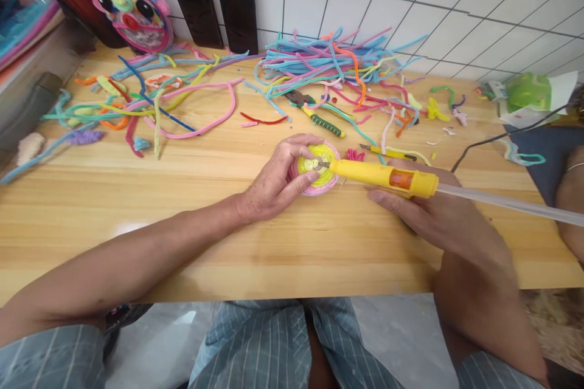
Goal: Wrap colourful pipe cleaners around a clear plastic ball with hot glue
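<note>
My left hand (285, 176) is closed on a round coil of pipe cleaners (326, 173), yellow inside with a pink outer ring, low over the table. Thumb and fingers hold its left side. My right hand (429, 203) grips a yellow hot glue gun (374, 175) with a clear glue stick (506, 202) running out of its back. The gun's metal tip points at the coil's pale centre; whether it touches, I cannot tell. Just beyond the gun lie a yellow craft knife (392, 152) and a small crimped pink piece (355, 155).
Pliers (323, 123) with green and yellow handles lie past the coil. A heap of pipe cleaners (314, 61) stands by the tiled wall, with more strewn at left. A pink-rimmed face figure (143, 24) leans at back left. A black cable (497, 135) crosses the right side, near another person's arm (572, 194).
</note>
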Action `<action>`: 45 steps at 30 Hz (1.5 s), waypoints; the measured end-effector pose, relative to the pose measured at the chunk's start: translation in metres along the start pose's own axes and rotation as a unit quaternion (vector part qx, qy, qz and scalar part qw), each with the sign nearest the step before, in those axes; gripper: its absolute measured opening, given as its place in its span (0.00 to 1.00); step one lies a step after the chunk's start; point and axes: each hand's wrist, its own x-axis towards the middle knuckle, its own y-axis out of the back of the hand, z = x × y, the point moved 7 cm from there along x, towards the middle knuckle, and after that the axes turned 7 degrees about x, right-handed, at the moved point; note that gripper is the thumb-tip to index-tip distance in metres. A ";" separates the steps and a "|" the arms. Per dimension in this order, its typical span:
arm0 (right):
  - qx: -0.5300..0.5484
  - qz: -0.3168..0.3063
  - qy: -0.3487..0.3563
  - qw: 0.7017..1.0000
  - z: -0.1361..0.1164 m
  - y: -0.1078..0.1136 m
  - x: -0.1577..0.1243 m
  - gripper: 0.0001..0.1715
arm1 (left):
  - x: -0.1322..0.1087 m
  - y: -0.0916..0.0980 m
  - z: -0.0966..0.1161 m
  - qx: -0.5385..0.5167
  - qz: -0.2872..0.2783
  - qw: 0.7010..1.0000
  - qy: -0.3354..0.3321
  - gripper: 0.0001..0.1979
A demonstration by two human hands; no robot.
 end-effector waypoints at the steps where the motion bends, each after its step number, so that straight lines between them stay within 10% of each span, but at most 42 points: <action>1: 0.008 -0.002 -0.007 1.000 0.001 0.000 0.000 0.19 | 0.000 0.000 0.000 0.002 -0.002 1.000 0.001 0.14; 19: 0.045 0.007 -0.029 0.999 0.014 0.001 -0.005 0.10 | -0.001 -0.001 -0.003 -0.004 -0.002 1.000 0.009 0.15; 45: 0.266 0.096 -0.200 0.938 0.035 0.002 -0.006 0.29 | -0.002 -0.003 -0.004 0.009 0.007 1.000 -0.009 0.13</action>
